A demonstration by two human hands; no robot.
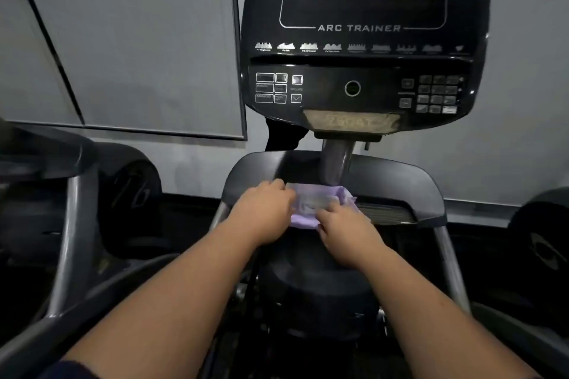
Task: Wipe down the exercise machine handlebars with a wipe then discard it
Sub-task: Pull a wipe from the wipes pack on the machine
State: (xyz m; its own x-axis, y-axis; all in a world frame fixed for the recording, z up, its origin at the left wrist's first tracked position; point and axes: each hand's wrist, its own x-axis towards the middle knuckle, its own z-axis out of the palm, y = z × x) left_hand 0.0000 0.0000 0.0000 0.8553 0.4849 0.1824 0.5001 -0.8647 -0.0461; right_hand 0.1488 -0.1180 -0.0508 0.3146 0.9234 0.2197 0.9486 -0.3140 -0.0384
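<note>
Two hands of mine meet at the centre of the frame, both on a lilac wipe packet (320, 204) that lies on the dark tray (400, 181) of the exercise machine, just below the grey post (335, 163) that carries the console. My left hand (264, 209) comes in from the lower left and grips the packet's left end, fingers curled over its upper edge. My right hand (341, 221) comes in from the lower right and lies over the packet's lower right part; its fingers are bent down onto the plastic and seem to pinch at the flap there, though I cannot tell exactly what the fingertips hold. Whether a wipe is already out of the packet I cannot tell.

The console (363, 40) fills the upper middle and right of the frame, its screen dark, with the words ARC TRAINER under it and button panels lower down. Grey handlebars (449, 258) run down from either side of the tray toward the bottom corners. A neighbouring machine (70, 194) stands at the left edge, and a grey wall panel (138, 40) takes up the upper left.
</note>
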